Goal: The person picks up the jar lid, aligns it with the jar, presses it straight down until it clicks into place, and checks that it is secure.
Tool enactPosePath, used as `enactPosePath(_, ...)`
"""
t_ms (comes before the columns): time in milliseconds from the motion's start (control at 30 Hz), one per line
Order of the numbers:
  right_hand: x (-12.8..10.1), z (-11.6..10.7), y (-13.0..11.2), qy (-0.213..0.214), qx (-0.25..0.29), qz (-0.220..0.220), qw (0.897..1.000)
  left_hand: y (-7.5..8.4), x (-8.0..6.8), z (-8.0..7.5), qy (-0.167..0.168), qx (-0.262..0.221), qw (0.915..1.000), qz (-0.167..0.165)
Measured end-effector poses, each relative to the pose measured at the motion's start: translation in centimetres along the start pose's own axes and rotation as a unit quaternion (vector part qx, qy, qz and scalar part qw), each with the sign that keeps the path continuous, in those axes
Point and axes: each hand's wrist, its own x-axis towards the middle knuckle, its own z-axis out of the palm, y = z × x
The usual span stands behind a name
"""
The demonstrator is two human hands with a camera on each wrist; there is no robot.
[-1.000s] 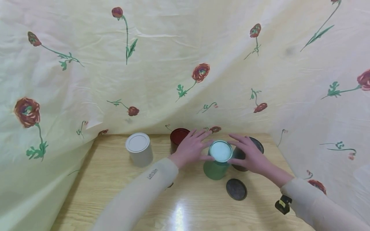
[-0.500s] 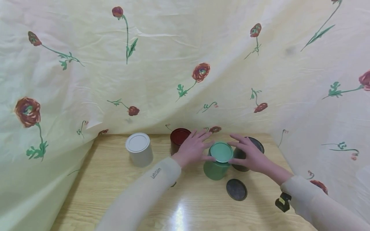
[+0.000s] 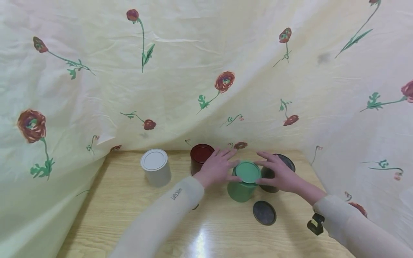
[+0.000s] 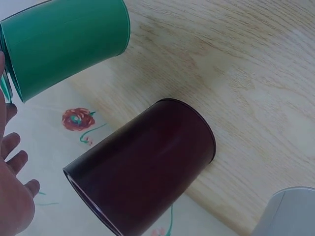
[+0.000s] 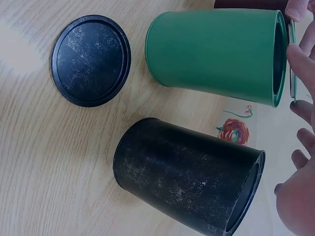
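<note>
A green lid (image 3: 247, 172) is held just above the open top of a green can (image 3: 240, 193), whose dark inside shows in the right wrist view. At the lid's left edge, my left hand (image 3: 217, 166) grips it with thumb and finger; my right hand (image 3: 278, 172) does the same on the right. The other fingers of both hands are spread. A narrow gap separates the lid (image 5: 293, 64) from the can's rim (image 5: 279, 59). Just right of the green can stands an open black can (image 5: 187, 174), partly behind my right hand. A dark red can (image 4: 142, 167) is beside my left hand.
A white can (image 3: 156, 168) stands at the back left of the wooden table (image 3: 129, 215). In front of the black can lies a round black lid (image 3: 264, 213). A flowered cloth (image 3: 180, 64) hangs behind and along both sides.
The green lid has tilted, losing its bright glare, and come slightly toward me. Both hands have kept hold of it, shifting only a little. The cans and the black lid have stayed put.
</note>
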Motion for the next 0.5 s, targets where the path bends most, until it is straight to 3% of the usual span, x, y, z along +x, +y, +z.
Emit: enactPosePath(500, -0.11, 0.41, 0.39, -0.038, -0.002, 0.021, 0.999, 0.39, -0.39, 0.3, -0.007, 0.035, 0.9994, 0.004)
